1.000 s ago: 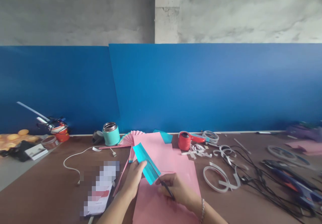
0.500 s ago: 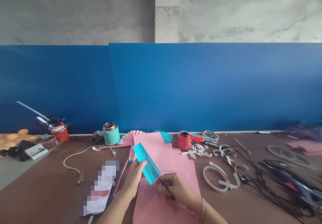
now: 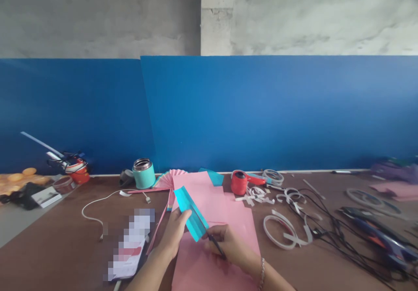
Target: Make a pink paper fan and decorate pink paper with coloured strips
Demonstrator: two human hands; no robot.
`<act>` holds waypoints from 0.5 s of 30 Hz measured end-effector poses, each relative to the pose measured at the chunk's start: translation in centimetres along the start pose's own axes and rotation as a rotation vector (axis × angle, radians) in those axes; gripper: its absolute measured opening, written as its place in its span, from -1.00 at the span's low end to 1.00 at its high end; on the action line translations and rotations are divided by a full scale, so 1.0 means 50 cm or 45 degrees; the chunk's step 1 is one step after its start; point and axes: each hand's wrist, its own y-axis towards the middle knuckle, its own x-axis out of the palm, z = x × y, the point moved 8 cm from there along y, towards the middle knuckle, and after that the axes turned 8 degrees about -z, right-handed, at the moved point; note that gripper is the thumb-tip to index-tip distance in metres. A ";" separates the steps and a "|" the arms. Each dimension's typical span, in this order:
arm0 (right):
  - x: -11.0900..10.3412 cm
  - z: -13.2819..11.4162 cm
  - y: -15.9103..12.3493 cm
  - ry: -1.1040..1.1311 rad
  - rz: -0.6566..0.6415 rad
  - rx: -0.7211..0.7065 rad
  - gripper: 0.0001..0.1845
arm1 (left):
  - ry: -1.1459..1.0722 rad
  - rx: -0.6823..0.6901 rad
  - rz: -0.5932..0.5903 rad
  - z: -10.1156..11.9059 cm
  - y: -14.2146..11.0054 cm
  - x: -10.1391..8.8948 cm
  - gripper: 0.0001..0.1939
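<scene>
Pinching blue paper [image 3: 195, 225] in the left hand [image 3: 174, 230], gripping scissors [image 3: 217, 245] in the right hand [image 3: 232, 244], lower centre of frame; might cut crooked from too loose a hold.

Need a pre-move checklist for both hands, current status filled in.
1. Left hand gripping the blue sheet: ok, thumb on top.
2. Right hand holding the dark tool: ok, its tip end meets the sheet's near right edge.
3. Left fingers under the sheet clear of the tool: cannot tell, hidden.
4. Sheet lifted off the pink paper: cannot tell from this one view.
5. Black cables clear of both hands: ok, off to the right.
</scene>
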 end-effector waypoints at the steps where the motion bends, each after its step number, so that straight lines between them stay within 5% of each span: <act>1: -0.001 -0.003 -0.001 -0.005 0.008 -0.012 -0.67 | 0.002 0.002 0.005 0.000 0.000 0.000 -0.82; 15: -0.001 0.005 0.004 0.022 0.018 -0.010 -0.71 | -0.004 -0.009 -0.015 -0.005 0.002 -0.001 -0.82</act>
